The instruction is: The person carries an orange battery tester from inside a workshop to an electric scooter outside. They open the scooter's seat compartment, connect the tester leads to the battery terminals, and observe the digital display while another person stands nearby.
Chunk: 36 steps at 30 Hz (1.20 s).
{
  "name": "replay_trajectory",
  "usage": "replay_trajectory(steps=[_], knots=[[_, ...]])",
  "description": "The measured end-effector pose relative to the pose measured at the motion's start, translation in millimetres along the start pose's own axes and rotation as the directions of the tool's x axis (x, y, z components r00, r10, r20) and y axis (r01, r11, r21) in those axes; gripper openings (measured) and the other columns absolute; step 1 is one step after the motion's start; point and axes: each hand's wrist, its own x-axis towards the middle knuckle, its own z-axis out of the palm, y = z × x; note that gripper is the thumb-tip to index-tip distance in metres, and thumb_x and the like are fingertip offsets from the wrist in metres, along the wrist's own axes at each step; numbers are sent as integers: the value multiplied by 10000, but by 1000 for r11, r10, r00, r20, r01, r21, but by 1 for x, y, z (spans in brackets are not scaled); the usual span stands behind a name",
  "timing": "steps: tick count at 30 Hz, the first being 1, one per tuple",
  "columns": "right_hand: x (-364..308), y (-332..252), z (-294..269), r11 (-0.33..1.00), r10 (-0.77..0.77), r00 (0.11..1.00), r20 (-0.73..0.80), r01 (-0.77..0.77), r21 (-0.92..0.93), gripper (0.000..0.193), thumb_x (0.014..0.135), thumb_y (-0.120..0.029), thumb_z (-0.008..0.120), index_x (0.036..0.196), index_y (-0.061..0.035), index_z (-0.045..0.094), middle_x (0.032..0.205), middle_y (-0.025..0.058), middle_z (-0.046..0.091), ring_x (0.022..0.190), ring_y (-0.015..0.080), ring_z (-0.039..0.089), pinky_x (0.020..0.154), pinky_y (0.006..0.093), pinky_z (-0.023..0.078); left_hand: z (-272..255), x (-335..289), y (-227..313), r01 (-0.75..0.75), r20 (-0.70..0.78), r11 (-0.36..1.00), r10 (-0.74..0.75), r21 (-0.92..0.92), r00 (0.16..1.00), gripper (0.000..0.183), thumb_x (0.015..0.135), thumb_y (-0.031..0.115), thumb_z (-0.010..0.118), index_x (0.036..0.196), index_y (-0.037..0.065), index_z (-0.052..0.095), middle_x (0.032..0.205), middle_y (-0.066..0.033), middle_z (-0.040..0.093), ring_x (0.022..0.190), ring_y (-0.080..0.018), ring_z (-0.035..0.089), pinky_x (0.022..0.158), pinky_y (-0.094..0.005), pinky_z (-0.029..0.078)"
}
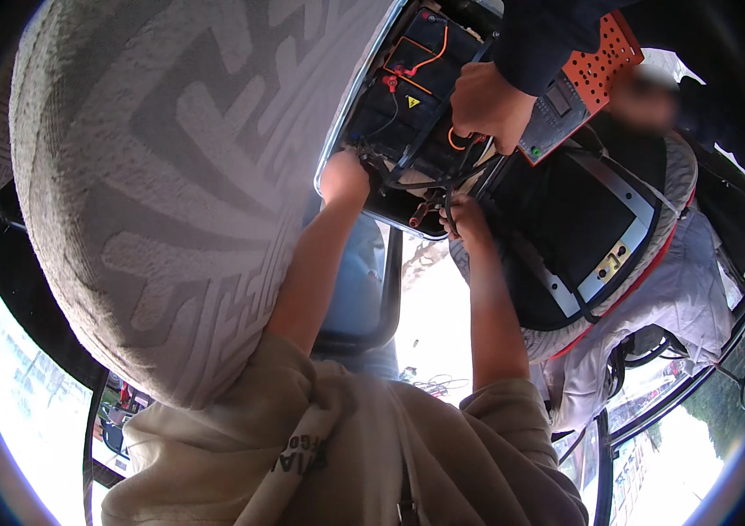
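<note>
Both my arms reach into an open compartment (330, 140) that holds black batteries (420, 54) with orange and red leads. My left hand (345, 179) is in at its near left corner, beside dark cables (376, 167); its fingers are hidden. At the near right corner my right hand (467, 218) is closed on a black cable (449, 200). Just left of it, low in the compartment, lies a small red piece (420, 214), too small to make out. Another person's hand (492, 103) reaches in from the far right, near an orange lead (455, 140).
A grey patterned seat cushion (171, 175) stands raised on the left. An orange and grey device (558, 105) with a screen rests at the far right. Beside it lies a tipped seat's black underside (565, 228) with metal rails (556, 286). A blue panel (350, 289) is below the compartment.
</note>
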Motion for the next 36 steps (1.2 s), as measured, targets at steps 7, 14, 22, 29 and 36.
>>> replay_trajectory(steps=[7, 14, 22, 29, 36], knots=[[-4, 5, -4, 998, -64, 998, -15, 64, 12, 156, 787, -42, 617, 896, -10, 510, 603, 79, 534, 382, 118, 441, 320, 258, 294, -21, 4, 18, 128, 87, 988, -135, 83, 987, 209, 846, 133, 513, 971, 80, 672, 1010, -145, 673, 965, -326, 644, 793, -413, 526], [12, 22, -3, 943, -275, 959, -74, 254, -216, 74, 753, -53, 591, 783, -2, 547, 528, 76, 506, 342, 144, 438, 305, 276, 300, -33, 3, 26, 12, 72, 976, -29, 218, 997, 183, 828, 126, 534, 926, 93, 685, 965, -145, 681, 931, -336, 654, 782, -419, 530], [44, 41, -15, 790, -536, 810, -239, 382, -479, 139, 738, -88, 640, 791, 35, 675, 552, 40, 549, 440, 111, 472, 377, 295, 318, -35, 9, 26, -49, 107, 962, 21, 268, 994, 194, 817, 141, 534, 939, 120, 684, 999, -130, 674, 959, -319, 641, 803, -406, 522], [22, 22, -20, 848, -434, 868, -240, 303, -436, 191, 712, -101, 632, 847, 19, 692, 612, 75, 610, 460, 165, 547, 384, 316, 399, -32, 7, 24, -45, 106, 967, 18, 252, 994, 198, 806, 144, 539, 940, 109, 680, 992, -137, 673, 948, -333, 638, 804, -412, 519], [48, 41, -26, 798, -475, 846, -242, 298, -524, 129, 720, -92, 618, 741, 32, 647, 541, 111, 572, 361, 184, 506, 341, 304, 376, -29, 9, 24, -53, 93, 981, 36, 188, 995, 225, 803, 140, 532, 969, 120, 683, 992, -153, 669, 955, -348, 630, 818, -421, 513]])
